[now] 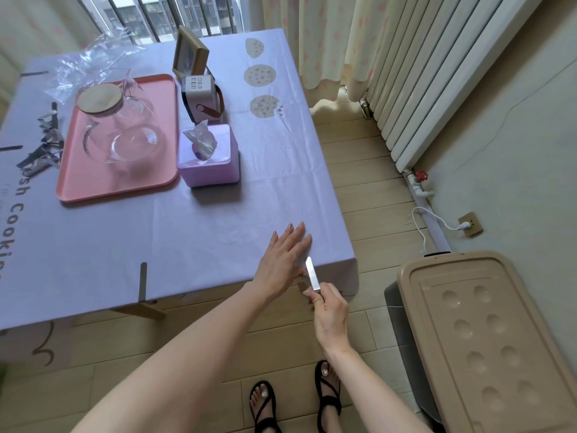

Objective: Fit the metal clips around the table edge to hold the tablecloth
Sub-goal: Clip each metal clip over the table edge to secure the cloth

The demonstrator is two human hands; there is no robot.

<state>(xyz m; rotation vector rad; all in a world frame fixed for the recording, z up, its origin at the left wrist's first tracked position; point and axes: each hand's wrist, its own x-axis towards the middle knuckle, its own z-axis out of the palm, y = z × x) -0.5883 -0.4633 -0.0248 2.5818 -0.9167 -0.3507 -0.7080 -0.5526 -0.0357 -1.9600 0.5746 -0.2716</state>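
Head view is showing the left hand (285, 260) lying flat, fingers straight, pressing the tablecloth (187, 232) near its front right corner, while the right hand (327, 310) is pinching a metal clip (312, 274) at that edge; spare clips (43, 142) are lying beside the pink tray (93, 182).

The head-worn camera looked steeply down (wide-angle, from standing height) over the lilac cloth-covered table (187, 239) and pale plank floor (359, 170).
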